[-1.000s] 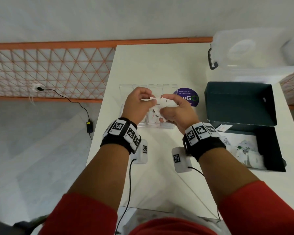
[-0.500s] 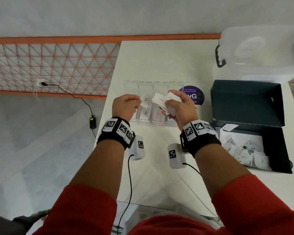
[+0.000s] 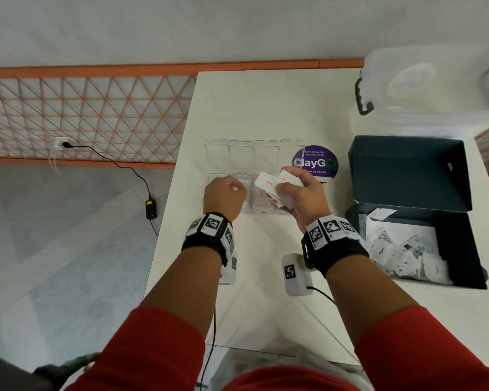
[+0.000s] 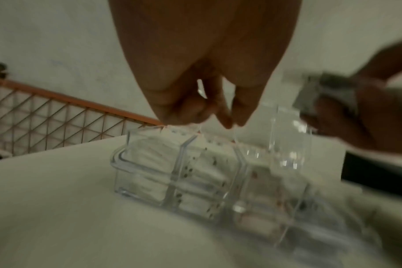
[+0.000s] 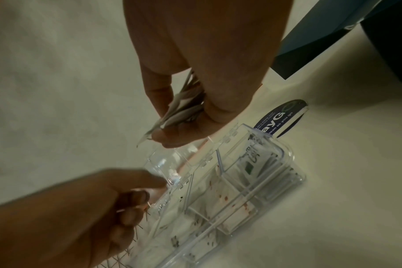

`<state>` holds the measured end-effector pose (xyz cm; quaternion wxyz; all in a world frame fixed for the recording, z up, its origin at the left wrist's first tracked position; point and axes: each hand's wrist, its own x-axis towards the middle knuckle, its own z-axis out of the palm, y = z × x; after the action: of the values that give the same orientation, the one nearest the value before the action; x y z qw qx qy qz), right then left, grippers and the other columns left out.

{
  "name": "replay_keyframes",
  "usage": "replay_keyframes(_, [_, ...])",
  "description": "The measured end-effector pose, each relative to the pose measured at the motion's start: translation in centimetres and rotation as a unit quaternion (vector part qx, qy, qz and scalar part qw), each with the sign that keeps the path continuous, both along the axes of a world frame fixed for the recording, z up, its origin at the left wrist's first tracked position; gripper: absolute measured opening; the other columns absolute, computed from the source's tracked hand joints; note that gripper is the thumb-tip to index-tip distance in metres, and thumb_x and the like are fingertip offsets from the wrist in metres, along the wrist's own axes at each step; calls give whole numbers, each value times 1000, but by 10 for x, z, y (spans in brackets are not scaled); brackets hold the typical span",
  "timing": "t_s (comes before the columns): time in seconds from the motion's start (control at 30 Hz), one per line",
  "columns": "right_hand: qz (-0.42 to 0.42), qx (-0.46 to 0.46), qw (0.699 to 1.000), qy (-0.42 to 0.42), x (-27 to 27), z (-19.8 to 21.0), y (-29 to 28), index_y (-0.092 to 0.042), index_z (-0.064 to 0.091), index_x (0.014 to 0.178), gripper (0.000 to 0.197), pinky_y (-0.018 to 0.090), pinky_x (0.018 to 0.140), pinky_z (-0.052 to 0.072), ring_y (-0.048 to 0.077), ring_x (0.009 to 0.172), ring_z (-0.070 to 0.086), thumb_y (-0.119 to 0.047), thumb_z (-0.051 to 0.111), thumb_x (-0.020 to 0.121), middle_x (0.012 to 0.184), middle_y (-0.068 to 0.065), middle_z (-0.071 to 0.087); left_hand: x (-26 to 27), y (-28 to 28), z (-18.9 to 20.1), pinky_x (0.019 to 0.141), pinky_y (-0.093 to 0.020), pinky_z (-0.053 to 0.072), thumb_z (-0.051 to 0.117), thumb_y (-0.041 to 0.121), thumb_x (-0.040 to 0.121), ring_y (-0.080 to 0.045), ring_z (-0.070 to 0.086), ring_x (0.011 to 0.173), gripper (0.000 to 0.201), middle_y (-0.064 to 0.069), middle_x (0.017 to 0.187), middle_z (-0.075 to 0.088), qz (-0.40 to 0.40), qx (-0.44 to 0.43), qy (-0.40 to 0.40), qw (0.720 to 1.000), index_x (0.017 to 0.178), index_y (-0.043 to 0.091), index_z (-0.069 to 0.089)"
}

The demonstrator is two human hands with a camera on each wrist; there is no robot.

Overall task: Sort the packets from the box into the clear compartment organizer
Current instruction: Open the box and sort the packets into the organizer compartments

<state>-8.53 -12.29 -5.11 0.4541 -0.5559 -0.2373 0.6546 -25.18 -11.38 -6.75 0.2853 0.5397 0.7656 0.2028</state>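
Observation:
The clear compartment organizer (image 3: 266, 211) lies mid-table with its lids open and white packets in its compartments (image 4: 149, 174) (image 5: 285, 163). My left hand (image 3: 226, 193) hovers over its left compartments, fingers curled, pinching one thin white packet (image 4: 201, 89) that hangs down toward a compartment. My right hand (image 3: 297, 193) grips a fanned bundle of white packets with red print (image 3: 268, 183) (image 5: 184, 110) just above the organizer's right half. The dark box (image 3: 458, 244) stands open at the right, and more packets (image 3: 407, 255) lie loose inside it.
A purple round sticker (image 3: 315, 162) is on the table behind the organizer. A clear lidded storage bin (image 3: 435, 80) sits at the back right. The table's left edge runs close to my left wrist. A power adapter (image 3: 151, 210) lies on the floor.
My hands have parted. The left took one packet from the bundle and moved left and down over the organizer. The right hand stays in place with the rest.

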Motion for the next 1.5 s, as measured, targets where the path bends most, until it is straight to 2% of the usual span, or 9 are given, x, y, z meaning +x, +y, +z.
replay_keyframes(0.13, [-1, 5, 1000, -6, 1, 0, -2, -17, 67, 99, 37, 38, 65, 60, 28, 74, 71, 14, 58, 81, 99, 17, 70, 8, -5, 21, 56, -24, 44, 63, 24, 87, -12, 56, 59, 12, 7, 70, 64, 29, 6, -297, 954, 87, 15, 71])
replay_keyframes(0.33, [34, 19, 999, -6, -1, 3, -8, -13, 68, 104, 38, 37, 65, 58, 26, 75, 69, 15, 62, 79, 97, 16, 68, 13, -2, 31, 59, -19, 53, 70, 1, 83, -5, 65, 62, 13, 2, 75, 70, 27, 51, -329, 943, 89, 13, 69])
replay_keyframes(0.6, [55, 33, 998, -10, -7, 4, -7, -15, 68, 103, 39, 33, 58, 57, 20, 69, 70, 16, 63, 79, 94, 12, 69, 6, 5, 38, 63, -14, 47, 59, 5, 85, -4, 58, 64, 35, 17, 68, 58, -43, 41, -264, 963, 106, 31, 71])
replay_keyframes(0.7, [13, 21, 1000, 3, -2, 2, -1, -14, 68, 104, 39, 34, 60, 58, 24, 71, 69, 16, 62, 79, 84, 8, 71, 7, 4, 39, 58, -6, 41, 63, 14, 80, -6, 55, 66, 26, 15, 72, 55, -116, 10, -173, 978, 91, 37, 67])
replay_keyframes(0.9, [-23, 20, 999, -13, 5, 0, 8, -19, 68, 104, 41, 32, 61, 58, 19, 72, 71, 13, 66, 78, 94, 8, 71, 10, 7, 36, 63, -26, 53, 78, 13, 75, -9, 61, 62, 16, 2, 78, 68, -81, -31, -207, 974, 74, 21, 65])
replay_keyframes(1.07, [-49, 2, 999, -12, 12, -5, 9, -19, 68, 112, 43, 36, 66, 60, 25, 82, 72, 11, 64, 80, 93, 3, 71, 7, 7, 29, 57, -19, 53, 73, 3, 81, -7, 62, 55, 27, -2, 82, 66, -26, -1, -270, 963, 101, 19, 68])
replay_keyframes(1.2, [-62, -8, 998, -13, 18, -7, 8, -20, 69, 108, 39, 44, 77, 62, 27, 88, 73, 9, 65, 82, 93, 2, 70, 12, 14, 20, 67, -18, 57, 67, 3, 86, -14, 66, 70, 22, -2, 87, 62, -15, 35, -207, 978, 103, 15, 71])
replay_keyframes(1.33, [-64, -3, 998, -7, 21, -9, 5, -23, 67, 105, 39, 42, 75, 63, 26, 87, 73, 9, 65, 82, 97, 0, 67, 20, 21, 9, 63, -1, 39, 68, 13, 86, -13, 64, 81, 15, -1, 86, 69, -39, 32, -106, 993, 99, 17, 73])
replay_keyframes(1.5, [-62, -5, 998, 0, 24, -12, 2, -21, 67, 105, 37, 38, 72, 62, 25, 89, 71, 8, 66, 82, 99, 1, 68, 31, 19, -9, 87, -28, 49, 70, 13, 85, -20, 61, 96, 22, -3, 107, 64, -126, 12, 6, 992, 107, 16, 70])
